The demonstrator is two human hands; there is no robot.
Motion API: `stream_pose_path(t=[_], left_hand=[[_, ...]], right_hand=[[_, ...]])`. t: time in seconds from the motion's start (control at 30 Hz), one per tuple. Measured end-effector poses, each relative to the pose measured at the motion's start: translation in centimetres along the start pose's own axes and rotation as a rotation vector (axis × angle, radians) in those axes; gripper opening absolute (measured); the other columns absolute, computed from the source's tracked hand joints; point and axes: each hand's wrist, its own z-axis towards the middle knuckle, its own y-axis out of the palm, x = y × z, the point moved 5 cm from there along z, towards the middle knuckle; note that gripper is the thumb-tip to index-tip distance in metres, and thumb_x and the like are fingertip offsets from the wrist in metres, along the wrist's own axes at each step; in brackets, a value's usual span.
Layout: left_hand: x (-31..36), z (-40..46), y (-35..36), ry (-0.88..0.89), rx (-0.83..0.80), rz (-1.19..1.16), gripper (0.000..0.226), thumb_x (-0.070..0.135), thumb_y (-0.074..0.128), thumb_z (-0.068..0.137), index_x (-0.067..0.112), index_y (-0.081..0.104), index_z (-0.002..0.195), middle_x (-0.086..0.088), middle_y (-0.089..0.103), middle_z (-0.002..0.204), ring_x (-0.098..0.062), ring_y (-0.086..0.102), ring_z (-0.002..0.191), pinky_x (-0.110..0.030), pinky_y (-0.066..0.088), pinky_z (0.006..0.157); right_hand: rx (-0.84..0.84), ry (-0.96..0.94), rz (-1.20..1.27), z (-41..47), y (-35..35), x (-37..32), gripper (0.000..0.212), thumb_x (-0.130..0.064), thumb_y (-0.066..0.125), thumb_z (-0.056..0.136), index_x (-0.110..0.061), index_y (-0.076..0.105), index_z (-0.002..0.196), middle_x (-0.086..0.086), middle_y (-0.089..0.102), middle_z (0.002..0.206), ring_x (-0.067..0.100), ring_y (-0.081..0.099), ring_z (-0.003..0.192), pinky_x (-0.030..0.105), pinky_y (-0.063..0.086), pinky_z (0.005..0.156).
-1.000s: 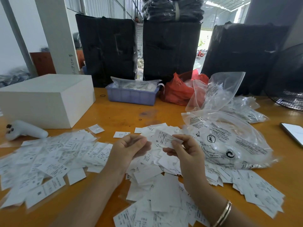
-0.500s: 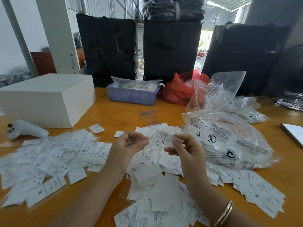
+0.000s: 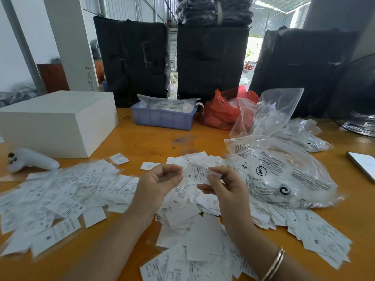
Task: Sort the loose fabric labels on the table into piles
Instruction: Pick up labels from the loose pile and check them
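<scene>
Both forearms reach forward from the lower edge, bare, wrists raised. The left hand (image 3: 160,182) is turned palm inward, fingers loosely curled and holding nothing. The right hand (image 3: 227,187) pinches a label (image 3: 197,173) between thumb and forefinger, other fingers curled below. A bangle (image 3: 274,264) circles the right wrist.
</scene>
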Motion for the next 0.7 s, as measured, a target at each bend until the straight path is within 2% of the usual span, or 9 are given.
stream_pose_path(t=[0.13,0.27,0.33,0.5,0.7], left_hand=[[-0.06,0.09,0.05,-0.010,-0.002,-0.002,0.020,0.010,0.073,0.079,0.024,0.073,0.093,0.013,0.073,0.093,-0.002,0.067,0.090,-0.033,0.057,0.083],[-0.03,-0.01,0.14,-0.011,-0.015,-0.011,0.022,0.011,0.073,0.079,0.027,0.073,0.094,0.016,0.073,0.094,0.002,0.066,0.090,-0.029,0.056,0.082],[0.03,-0.10,0.20,-0.001,-0.018,0.003,0.022,0.012,0.073,0.079,0.028,0.073,0.094,0.019,0.072,0.093,0.004,0.066,0.090,-0.027,0.057,0.081],[0.04,-0.08,0.24,-0.026,-0.018,0.001,0.019,0.017,0.073,0.079,0.032,0.072,0.092,0.020,0.072,0.093,0.000,0.067,0.091,-0.032,0.057,0.080],[0.19,-0.13,0.15,-0.021,-0.010,-0.011,0.013,0.020,0.074,0.078,0.032,0.073,0.084,0.019,0.072,0.088,0.003,0.066,0.084,-0.018,0.055,0.067]], right_hand=[[0.012,0.000,0.029,-0.04,-0.05,-0.05,0.013,-0.001,0.054,0.092,-0.010,0.062,0.090,-0.001,0.072,0.081,0.023,0.071,0.068,0.021,0.054,0.059],[0.048,0.020,0.095,0.02,-0.35,-0.02,0.015,0.000,0.055,0.092,-0.012,0.064,0.089,0.010,0.071,0.085,0.025,0.071,0.070,0.021,0.053,0.059],[0.047,0.027,0.118,0.02,-0.31,-0.01,0.017,0.000,0.055,0.091,-0.013,0.064,0.088,0.009,0.071,0.084,0.026,0.071,0.070,0.021,0.053,0.058],[-0.009,0.023,0.106,-0.15,0.12,0.03,0.016,-0.001,0.055,0.092,-0.013,0.064,0.087,0.003,0.072,0.082,0.025,0.071,0.069,0.020,0.053,0.059],[-0.077,-0.013,-0.007,-0.12,0.40,0.25,0.019,0.001,0.055,0.091,-0.014,0.063,0.085,-0.007,0.070,0.080,0.023,0.071,0.068,0.019,0.052,0.059]])
